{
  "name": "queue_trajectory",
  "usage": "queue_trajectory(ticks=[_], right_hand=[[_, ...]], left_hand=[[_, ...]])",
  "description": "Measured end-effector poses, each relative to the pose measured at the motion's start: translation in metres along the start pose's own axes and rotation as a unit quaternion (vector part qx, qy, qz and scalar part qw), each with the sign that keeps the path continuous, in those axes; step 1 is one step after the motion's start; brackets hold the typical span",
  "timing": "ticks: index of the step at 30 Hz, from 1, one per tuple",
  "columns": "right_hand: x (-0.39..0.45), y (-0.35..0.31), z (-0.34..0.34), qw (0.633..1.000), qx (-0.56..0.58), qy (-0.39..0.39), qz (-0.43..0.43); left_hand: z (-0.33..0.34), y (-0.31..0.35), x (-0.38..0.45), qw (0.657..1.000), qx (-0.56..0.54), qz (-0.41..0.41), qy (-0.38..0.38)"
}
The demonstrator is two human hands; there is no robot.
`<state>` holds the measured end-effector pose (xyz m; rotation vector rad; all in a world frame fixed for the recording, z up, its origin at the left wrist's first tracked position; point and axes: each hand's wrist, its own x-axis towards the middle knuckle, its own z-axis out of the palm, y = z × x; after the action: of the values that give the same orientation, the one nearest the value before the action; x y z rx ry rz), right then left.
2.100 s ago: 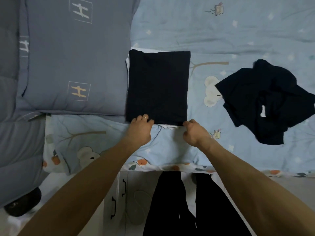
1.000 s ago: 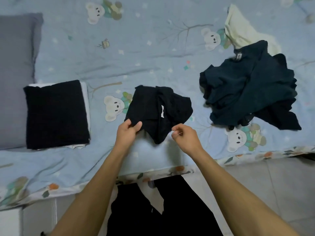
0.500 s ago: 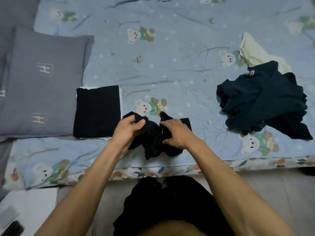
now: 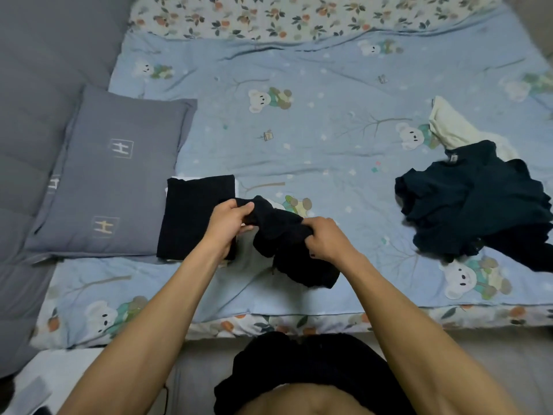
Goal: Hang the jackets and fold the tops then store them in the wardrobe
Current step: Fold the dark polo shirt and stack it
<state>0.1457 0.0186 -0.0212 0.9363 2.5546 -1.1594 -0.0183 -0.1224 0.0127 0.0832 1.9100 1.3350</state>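
A crumpled black top (image 4: 287, 247) hangs bunched between both hands just above the bed's near edge. My left hand (image 4: 229, 221) grips its upper left end, and my right hand (image 4: 324, 239) grips the bunched cloth to the right. A folded black top (image 4: 191, 214) lies flat on the sheet beside a grey pillow, with a white garment edge showing under it. At the right lies a heap of dark teal clothes (image 4: 475, 202) over a cream garment (image 4: 452, 130).
The bed has a light blue bear-print sheet (image 4: 314, 139). A grey pillow (image 4: 116, 175) and a grey quilt (image 4: 33, 121) fill the left side. The bed edge runs across the bottom, with floor and my dark trousers (image 4: 305, 363) below it.
I left the folded black top by the pillow, took the crumpled black top from the sheet and gathered it up between both hands. The view has tilted up the bed.
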Motion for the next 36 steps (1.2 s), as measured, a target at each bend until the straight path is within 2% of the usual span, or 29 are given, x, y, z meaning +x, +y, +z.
queue_trajectory(ticks=[2, 3, 4, 6, 8, 9, 11, 13, 14, 18, 21, 24, 29, 32, 34, 36], right_hand=[[-0.002, -0.013, -0.020, 0.999, 0.031, 0.004, -0.012], [-0.002, -0.018, -0.027, 0.999, 0.032, 0.000, -0.018], [-0.001, -0.024, -0.034, 0.999, 0.030, 0.001, -0.024], [0.002, -0.033, -0.046, 0.999, 0.026, 0.012, -0.041], [0.007, -0.041, -0.055, 0.998, 0.028, 0.032, -0.056], [0.009, -0.044, -0.059, 0.997, 0.028, 0.044, -0.065], [0.013, -0.047, -0.066, 0.995, 0.019, 0.064, -0.077], [0.015, -0.041, -0.072, 0.994, -0.009, 0.081, -0.069], [0.016, -0.035, -0.074, 0.994, -0.030, 0.087, -0.055], [0.015, -0.016, -0.087, 0.991, -0.059, 0.115, 0.038], [0.015, -0.016, -0.104, 0.988, -0.034, 0.133, 0.073], [0.015, -0.021, -0.123, 0.982, 0.043, 0.155, 0.095], [0.014, -0.040, -0.155, 0.963, 0.176, 0.166, 0.120], [0.011, -0.042, -0.170, 0.933, 0.281, 0.190, 0.120], [0.011, -0.042, -0.183, 0.917, 0.303, 0.240, 0.097], [0.010, -0.043, -0.199, 0.898, 0.334, 0.278, 0.069]], left_hand=[[-0.004, 0.000, 0.010, 0.988, 0.138, 0.007, 0.075], [-0.005, 0.003, 0.010, 0.980, 0.184, 0.017, 0.076], [-0.004, 0.007, 0.005, 0.977, 0.207, 0.036, 0.044], [0.004, 0.014, -0.002, 0.971, 0.192, 0.098, -0.100], [0.019, 0.022, -0.016, 0.935, 0.249, 0.147, -0.207], [0.028, 0.023, -0.018, 0.917, 0.291, 0.186, -0.198], [0.041, 0.031, -0.019, 0.901, 0.338, 0.255, -0.092], [0.045, 0.041, -0.018, 0.906, 0.317, 0.279, 0.000], [0.045, 0.046, -0.017, 0.916, 0.289, 0.276, 0.023], [0.040, 0.066, -0.016, 0.941, 0.199, 0.264, 0.076], [0.032, 0.084, 0.005, 0.946, 0.208, 0.230, 0.095], [0.026, 0.096, 0.024, 0.948, 0.275, 0.152, 0.046], [0.034, 0.117, 0.027, 0.927, 0.369, 0.070, -0.008], [0.039, 0.137, 0.027, 0.960, 0.275, 0.019, -0.041], [0.041, 0.152, 0.029, 0.983, 0.171, 0.067, -0.022], [0.041, 0.170, 0.028, 0.985, 0.083, 0.145, -0.033]])
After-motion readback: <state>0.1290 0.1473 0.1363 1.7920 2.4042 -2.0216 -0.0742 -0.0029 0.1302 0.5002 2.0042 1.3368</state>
